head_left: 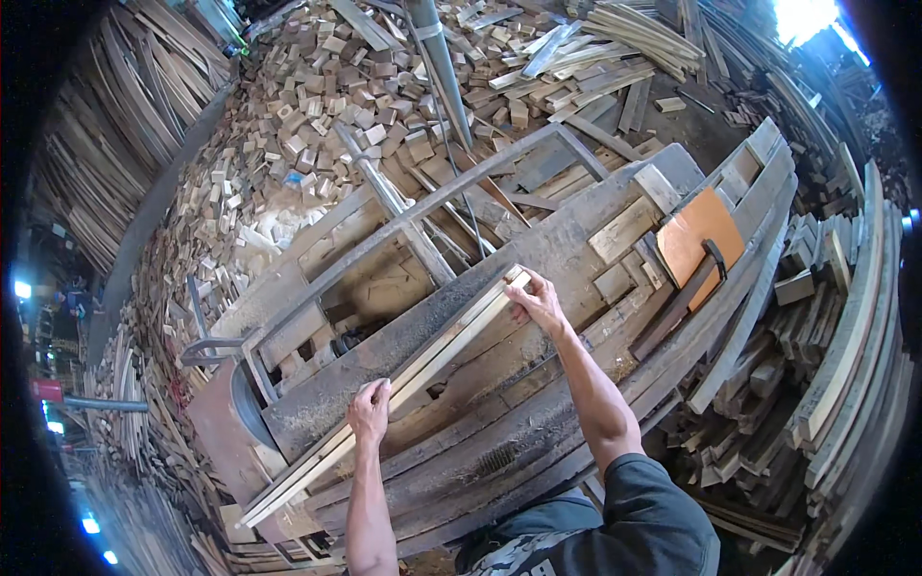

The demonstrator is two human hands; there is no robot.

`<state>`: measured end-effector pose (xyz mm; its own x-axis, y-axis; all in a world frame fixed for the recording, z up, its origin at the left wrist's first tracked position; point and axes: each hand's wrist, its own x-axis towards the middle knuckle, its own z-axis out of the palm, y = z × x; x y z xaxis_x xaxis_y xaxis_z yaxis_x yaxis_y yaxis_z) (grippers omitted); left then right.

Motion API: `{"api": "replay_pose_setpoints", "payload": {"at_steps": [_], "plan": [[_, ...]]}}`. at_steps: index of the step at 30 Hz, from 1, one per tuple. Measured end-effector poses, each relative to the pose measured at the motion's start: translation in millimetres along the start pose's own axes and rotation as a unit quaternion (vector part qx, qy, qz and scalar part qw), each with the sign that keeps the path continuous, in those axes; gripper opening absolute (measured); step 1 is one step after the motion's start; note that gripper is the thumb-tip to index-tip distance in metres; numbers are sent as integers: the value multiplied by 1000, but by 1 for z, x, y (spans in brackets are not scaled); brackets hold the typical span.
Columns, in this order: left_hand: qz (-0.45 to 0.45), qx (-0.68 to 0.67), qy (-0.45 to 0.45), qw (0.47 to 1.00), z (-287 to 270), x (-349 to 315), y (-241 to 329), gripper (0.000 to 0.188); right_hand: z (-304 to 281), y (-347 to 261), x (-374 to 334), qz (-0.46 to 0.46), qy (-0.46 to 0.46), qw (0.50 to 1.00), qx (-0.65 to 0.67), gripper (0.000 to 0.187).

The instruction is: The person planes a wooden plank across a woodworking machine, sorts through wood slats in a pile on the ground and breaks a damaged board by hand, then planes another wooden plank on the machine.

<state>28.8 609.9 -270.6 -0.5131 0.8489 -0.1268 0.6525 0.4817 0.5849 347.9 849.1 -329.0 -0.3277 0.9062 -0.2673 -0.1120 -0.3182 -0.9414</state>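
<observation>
A long pale wooden plank (432,360) lies slantwise on the dusty saw table (567,245), running from lower left to upper right. My left hand (369,411) grips its edge near the middle. My right hand (536,300) rests on the far upper end, fingers pressed over the plank's tip. Both forearms come up from the lower edge. A dark slot (495,459) in the tabletop lies just below the plank, between my arms.
An orange board with a black handle (699,240) lies on the table at right. A metal frame (403,226) stands behind the table. Heaps of small wood blocks (327,106) fill the back, and stacked slats (845,317) line the right side.
</observation>
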Motion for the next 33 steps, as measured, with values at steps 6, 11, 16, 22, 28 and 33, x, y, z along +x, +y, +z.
{"api": "replay_pose_setpoints", "payload": {"at_steps": [6, 11, 16, 22, 28, 33], "plan": [[3, 4, 1, 1000, 0, 2, -1, 39, -4, 2, 3, -16, 0, 1000, -27, 67], [-5, -2, -6, 1000, 3, 4, -16, 37, -1, 2, 3, -16, -6, 1000, -24, 67], [-7, -8, -10, 1000, 6, 4, -13, 37, -1, 1, 2, -5, 1, 1000, -28, 66], [17, 2, 16, 1000, 4, 2, -11, 34, -1, 1, 3, -14, -2, 1000, -24, 65], [17, -16, 16, 1000, 5, 3, -8, 36, -3, 4, 3, -14, 3, 1000, -24, 65], [14, 3, 22, 1000, 3, 3, -2, 35, 6, 3, 2, -18, 23, 999, -31, 62]]}}
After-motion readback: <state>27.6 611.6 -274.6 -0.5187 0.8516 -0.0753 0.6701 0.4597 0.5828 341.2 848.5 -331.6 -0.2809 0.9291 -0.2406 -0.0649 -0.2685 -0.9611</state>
